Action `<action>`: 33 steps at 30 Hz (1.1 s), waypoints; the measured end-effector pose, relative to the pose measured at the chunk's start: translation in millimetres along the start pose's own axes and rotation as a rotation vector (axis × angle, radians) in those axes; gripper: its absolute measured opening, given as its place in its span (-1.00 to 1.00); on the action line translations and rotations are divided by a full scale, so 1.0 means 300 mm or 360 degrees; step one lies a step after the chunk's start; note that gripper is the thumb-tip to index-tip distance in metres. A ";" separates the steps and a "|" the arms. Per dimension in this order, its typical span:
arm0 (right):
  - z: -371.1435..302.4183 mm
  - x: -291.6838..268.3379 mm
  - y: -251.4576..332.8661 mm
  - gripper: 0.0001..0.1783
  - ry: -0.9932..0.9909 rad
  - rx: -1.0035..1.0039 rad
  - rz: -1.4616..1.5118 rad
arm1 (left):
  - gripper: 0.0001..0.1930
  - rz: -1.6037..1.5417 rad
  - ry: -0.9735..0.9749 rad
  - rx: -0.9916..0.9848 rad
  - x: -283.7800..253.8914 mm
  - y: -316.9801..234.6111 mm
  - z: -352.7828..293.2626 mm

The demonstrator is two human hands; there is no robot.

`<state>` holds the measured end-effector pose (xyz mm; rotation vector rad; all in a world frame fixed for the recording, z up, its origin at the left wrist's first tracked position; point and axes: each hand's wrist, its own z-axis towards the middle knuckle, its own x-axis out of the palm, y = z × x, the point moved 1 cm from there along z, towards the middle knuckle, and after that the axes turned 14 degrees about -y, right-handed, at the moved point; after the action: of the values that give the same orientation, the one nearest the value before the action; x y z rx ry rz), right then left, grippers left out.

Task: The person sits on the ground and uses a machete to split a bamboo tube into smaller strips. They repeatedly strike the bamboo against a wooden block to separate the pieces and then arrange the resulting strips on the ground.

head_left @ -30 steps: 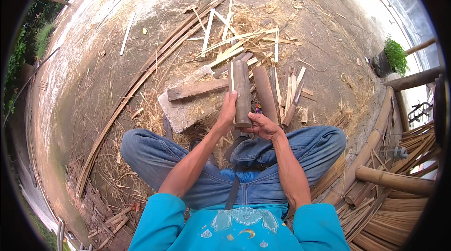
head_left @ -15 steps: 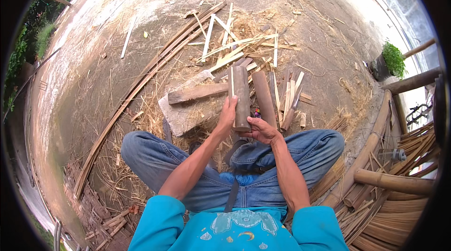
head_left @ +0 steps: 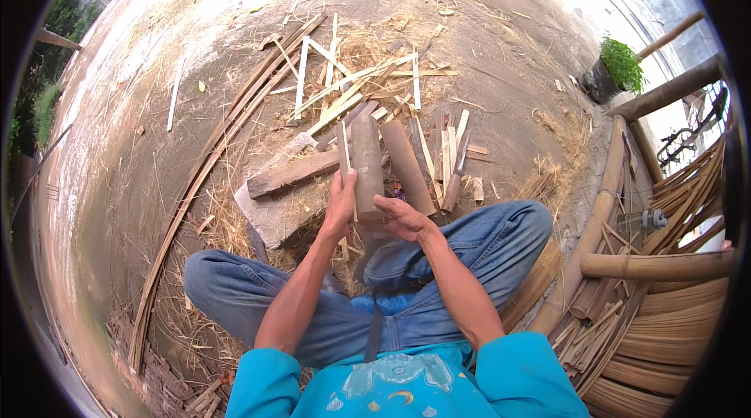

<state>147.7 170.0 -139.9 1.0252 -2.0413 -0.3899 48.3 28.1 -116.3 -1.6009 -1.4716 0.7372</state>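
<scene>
Between my knees I hold a brown bamboo section [head_left: 366, 160] upright, with a narrow split bamboo strip [head_left: 344, 164] standing apart along its left side. My left hand [head_left: 339, 200] is closed round the strip, its fingers partly hidden behind. My right hand [head_left: 403, 217] grips the lower right of the larger section, thumb in front. Just right of it, another bamboo piece [head_left: 408, 168] leans. At my left hand's far side a wooden bar [head_left: 293, 173] rests across a pale stone slab [head_left: 270, 218].
Long bamboo slats [head_left: 211, 156] curve along the left. Pale strips [head_left: 352, 89] and shavings lie scattered ahead. Shorter split pieces [head_left: 452, 156] cluster to the right. A bamboo rail [head_left: 657, 265], bundled slats [head_left: 673, 332], a clear bottle [head_left: 643, 220] and a potted plant [head_left: 620, 66] stand farther right.
A gap has opened between the narrow strip and the larger bamboo section, the strip now on the left in my left hand. The whole view has shifted somewhat.
</scene>
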 end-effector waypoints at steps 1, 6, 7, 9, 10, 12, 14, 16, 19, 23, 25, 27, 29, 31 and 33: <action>-0.001 0.004 0.004 -0.35 -0.0014 -0.0004 0.0017 | -0.55 0.0010 -0.0015 0.0027 -0.012 0.006 0.004; 0.000 0.020 0.023 -0.35 -0.0103 -0.0084 0.0164 | -0.61 0.0176 -0.0056 0.0161 -0.047 0.077 0.064; -0.001 0.026 0.024 -0.36 -0.0095 -0.0111 0.0227 | -0.63 0.0241 -0.0071 0.0189 -0.050 0.088 0.070; 0.014 -0.004 0.009 -0.37 -0.0188 -0.0089 0.0263 | -0.70 0.0347 -0.0167 0.0244 -0.030 0.067 0.047; 0.014 -0.009 0.007 -0.37 -0.0239 -0.0076 0.0280 | -0.70 0.0360 -0.0185 0.0243 -0.023 0.060 0.040; 0.022 -0.010 0.002 -0.36 -0.0203 -0.0089 0.0262 | -0.68 0.0393 -0.0207 0.0231 -0.026 0.039 0.033; 0.016 -0.007 0.007 -0.33 -0.0217 -0.0127 0.0244 | -0.66 0.0425 -0.0190 0.0205 -0.008 0.011 0.019; 0.030 -0.010 0.000 -0.33 -0.0194 -0.0125 0.0261 | -0.56 0.0492 -0.0191 0.0278 0.000 -0.004 0.039; 0.048 -0.026 -0.013 -0.38 -0.0274 -0.0163 0.0280 | -0.38 0.0523 -0.0049 0.0378 0.010 -0.065 0.062; 0.036 -0.054 -0.007 -0.45 -0.0327 -0.0186 0.0364 | -0.15 0.0139 0.0096 0.0322 0.088 -0.113 0.103; 0.021 -0.065 -0.002 -0.49 -0.0339 -0.0216 0.0388 | -0.14 0.0175 0.0265 0.0268 0.073 -0.077 0.122; 0.018 -0.056 -0.008 -0.49 -0.0326 -0.0209 0.0404 | -0.17 0.0146 0.0257 0.0382 0.022 0.059 0.204; 0.008 -0.087 -0.011 -0.47 -0.0371 -0.0214 0.0454 | -0.21 0.0024 0.0280 0.0071 0.052 0.050 0.176; 0.006 -0.101 -0.013 -0.45 -0.0397 -0.0227 0.0495 | -0.24 0.0097 0.0337 -0.0026 0.078 0.049 0.171; 0.000 -0.107 -0.013 -0.46 -0.0410 -0.0252 0.0529 | -0.28 -0.0017 0.0295 -0.0123 0.099 0.042 0.147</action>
<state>161.1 192.7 -158.9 0.5478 -2.3183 -0.5176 21.3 65.6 -145.7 -1.6705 -1.3870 0.5162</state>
